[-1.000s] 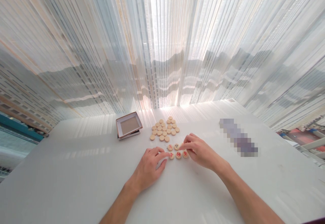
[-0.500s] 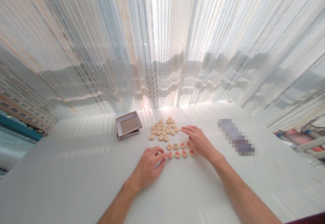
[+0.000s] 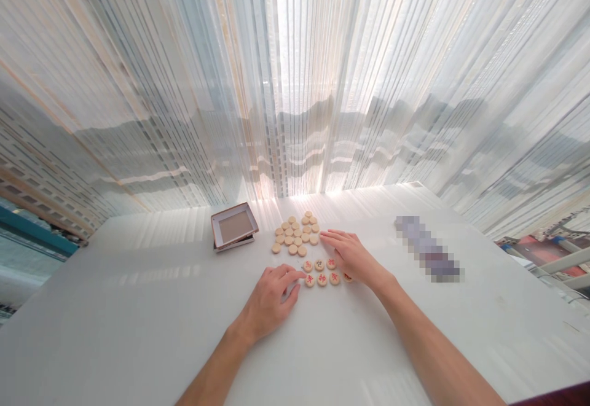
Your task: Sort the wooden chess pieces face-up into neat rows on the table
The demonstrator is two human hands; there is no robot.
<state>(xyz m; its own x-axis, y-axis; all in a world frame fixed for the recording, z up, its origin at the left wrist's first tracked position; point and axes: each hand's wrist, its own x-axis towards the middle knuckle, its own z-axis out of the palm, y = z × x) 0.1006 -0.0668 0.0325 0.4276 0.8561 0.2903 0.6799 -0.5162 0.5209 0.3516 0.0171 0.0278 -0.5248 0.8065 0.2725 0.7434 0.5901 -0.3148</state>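
Note:
Round wooden pieces with red or black characters lie face up in two rows (image 3: 321,279) on the white table. Behind them is a loose cluster of blank-looking round pieces (image 3: 293,232). My left hand (image 3: 273,298) rests at the left end of the near row, fingers apart, a fingertip beside the leftmost piece. Over the right end of the rows is my right hand (image 3: 353,257), its fingers stretched out, fingertips at the cluster's right edge. It hides part of the rows and whatever lies under its fingers.
An open shallow box (image 3: 234,228) sits on another box part at the back left of the table (image 3: 152,308). A pixelated item (image 3: 429,249) lies on the right. Sheer striped curtains (image 3: 295,86) hang behind the table.
My right hand has moved a little left, its fingertips now over the spot of the cluster's rightmost piece. My left fingertip has drawn back slightly from the leftmost piece in the near row.

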